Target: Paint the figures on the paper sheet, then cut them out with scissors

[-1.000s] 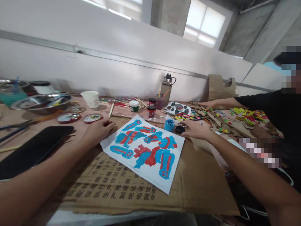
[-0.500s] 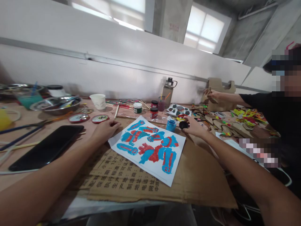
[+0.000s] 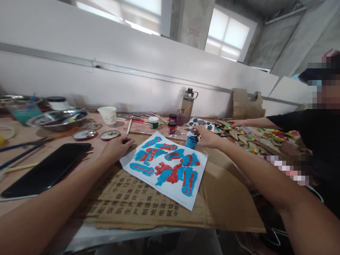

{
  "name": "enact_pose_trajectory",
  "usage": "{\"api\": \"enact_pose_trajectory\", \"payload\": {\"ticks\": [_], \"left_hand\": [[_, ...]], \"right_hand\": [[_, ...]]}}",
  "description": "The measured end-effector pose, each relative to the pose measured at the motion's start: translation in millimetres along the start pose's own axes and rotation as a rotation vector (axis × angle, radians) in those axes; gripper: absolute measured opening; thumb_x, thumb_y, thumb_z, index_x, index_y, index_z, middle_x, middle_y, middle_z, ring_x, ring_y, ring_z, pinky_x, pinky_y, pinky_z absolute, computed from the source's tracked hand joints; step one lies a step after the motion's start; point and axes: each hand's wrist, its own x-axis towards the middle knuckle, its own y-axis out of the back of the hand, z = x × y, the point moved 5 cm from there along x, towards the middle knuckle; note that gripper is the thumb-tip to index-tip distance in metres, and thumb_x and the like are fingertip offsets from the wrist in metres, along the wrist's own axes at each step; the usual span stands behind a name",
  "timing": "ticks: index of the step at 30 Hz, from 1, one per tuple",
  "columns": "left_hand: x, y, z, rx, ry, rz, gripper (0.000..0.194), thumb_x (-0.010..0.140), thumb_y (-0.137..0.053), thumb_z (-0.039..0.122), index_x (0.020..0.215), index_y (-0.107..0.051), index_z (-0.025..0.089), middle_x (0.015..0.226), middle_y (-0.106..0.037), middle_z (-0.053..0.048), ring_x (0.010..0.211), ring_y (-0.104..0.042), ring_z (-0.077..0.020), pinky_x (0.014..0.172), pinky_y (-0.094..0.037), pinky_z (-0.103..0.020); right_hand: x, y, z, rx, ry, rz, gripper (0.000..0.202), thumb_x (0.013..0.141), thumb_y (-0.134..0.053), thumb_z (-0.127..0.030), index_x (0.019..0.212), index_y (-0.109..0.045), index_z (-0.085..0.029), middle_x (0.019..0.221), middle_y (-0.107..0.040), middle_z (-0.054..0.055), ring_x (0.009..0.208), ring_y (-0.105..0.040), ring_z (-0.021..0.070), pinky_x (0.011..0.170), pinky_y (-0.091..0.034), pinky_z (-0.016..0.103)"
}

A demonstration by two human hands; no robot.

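A sheet of white paper (image 3: 175,203) with shapes painted blue and red lies on a flat piece of cardboard (image 3: 225,209). My left hand (image 3: 118,144) rests by the sheet's upper left edge, fingers loosely apart with nothing seen in them. Just beyond the sheet stands a small jar of blue paint (image 3: 191,142). My right hand (image 3: 208,136) holds a black lid (image 3: 198,137) at the jar's upper right rim. Partly hidden by the fingers, the lid cannot be seen well enough to tell whether it touches the jar.
Paint jars (image 3: 172,128), a bottle (image 3: 187,106) and a paper cup (image 3: 107,115) stand behind. On the left lie a black phone (image 3: 47,168), round lids (image 3: 110,135) and a metal bowl (image 3: 71,124). Another person (image 3: 318,141) reaches over cardboard pieces on the right.
My right hand has moved left with the black lid, bringing it to the blue paint jar. The other person's hand has come down from the standing cardboard toward the table.
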Motion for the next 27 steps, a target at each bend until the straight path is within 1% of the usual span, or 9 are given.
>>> {"api": "enact_pose_trajectory", "payload": {"ticks": [2,4,7,9,13,17,22,27], "left_hand": [[-1,-0.2,0,-0.008,0.007,0.0,0.023,0.09,-0.054,0.039,0.085,-0.068,0.022,0.106,-0.082,-0.017,0.097,-0.074,-0.033,0.082,-0.05,-0.036],[-2,0.1,1,-0.023,0.006,0.002,0.021,0.09,-0.056,0.037,0.084,-0.069,0.022,0.104,-0.082,-0.015,0.094,-0.074,-0.0315,0.079,-0.049,-0.034],[-4,1.6,3,-0.044,0.004,0.01,0.02,0.091,-0.058,0.036,0.084,-0.068,0.021,0.101,-0.082,-0.013,0.092,-0.073,-0.0296,0.076,-0.047,-0.032],[-5,2.8,5,-0.052,0.007,0.014,0.019,0.092,-0.059,0.035,0.082,-0.068,0.021,0.096,-0.081,-0.012,0.089,-0.072,-0.0285,0.074,-0.046,-0.031],[-9,5.4,8,-0.063,0.018,0.019,0.018,0.093,-0.062,0.033,0.081,-0.068,0.021,0.091,-0.08,-0.008,0.087,-0.07,-0.0264,0.071,-0.043,-0.028],[-11,7.2,10,-0.062,0.035,0.023,0.017,0.094,-0.064,0.033,0.084,-0.069,0.02,0.093,-0.078,-0.008,0.086,-0.067,-0.026,0.069,-0.04,-0.027],[-11,7.8,11,-0.071,0.027,0.026,0.016,0.095,-0.064,0.03,0.084,-0.07,0.02,0.096,-0.08,-0.009,0.093,-0.068,-0.027,0.074,-0.042,-0.027],[-8,6.4,8,-0.079,0.031,0.027,0.017,0.094,-0.065,0.03,0.082,-0.071,0.019,0.09,-0.079,-0.008,0.088,-0.069,-0.0264,0.071,-0.043,-0.027]], "right_hand": [[3,1,2,0.0,-0.01,0.005,0.072,0.079,-0.078,-0.015,0.149,-0.06,-0.012,0.14,-0.068,0.021,0.119,-0.07,0.0315,0.108,-0.057,0.047],[5,2,3,-0.006,-0.017,0.013,0.063,0.083,-0.075,-0.016,0.145,-0.064,-0.012,0.137,-0.07,0.021,0.119,-0.071,0.0313,0.107,-0.057,0.047],[10,2,2,-0.024,-0.003,0.008,0.048,0.089,-0.072,-0.017,0.137,-0.072,-0.013,0.136,-0.072,0.02,0.123,-0.069,0.0326,0.112,-0.054,0.048],[12,1,-1,-0.035,0.021,-0.013,0.043,0.091,-0.071,-0.017,0.134,-0.076,-0.015,0.134,-0.074,0.019,0.125,-0.068,0.0329,0.114,-0.053,0.048],[14,-2,-7,-0.061,0.07,-0.072,0.042,0.096,-0.069,-0.017,0.137,-0.077,-0.017,0.132,-0.074,0.018,0.124,-0.068,0.0323,0.115,-0.052,0.048],[16,-5,-12,-0.092,0.089,-0.114,0.04,0.1,-0.067,-0.02,0.138,-0.076,-0.014,0.136,-0.07,0.021,0.128,-0.066,0.0333,0.116,-0.051,0.05],[16,-4,-17,-0.111,0.081,-0.161,0.044,0.101,-0.07,-0.024,0.145,-0.072,-0.015,0.141,-0.066,0.022,0.133,-0.064,0.035,0.118,-0.051,0.053],[14,1,-25,-0.098,0.049,-0.192,0.042,0.103,-0.068,-0.025,0.144,-0.072,-0.016,0.143,-0.066,0.022,0.132,-0.066,0.0355,0.116,-0.053,0.051]]}}
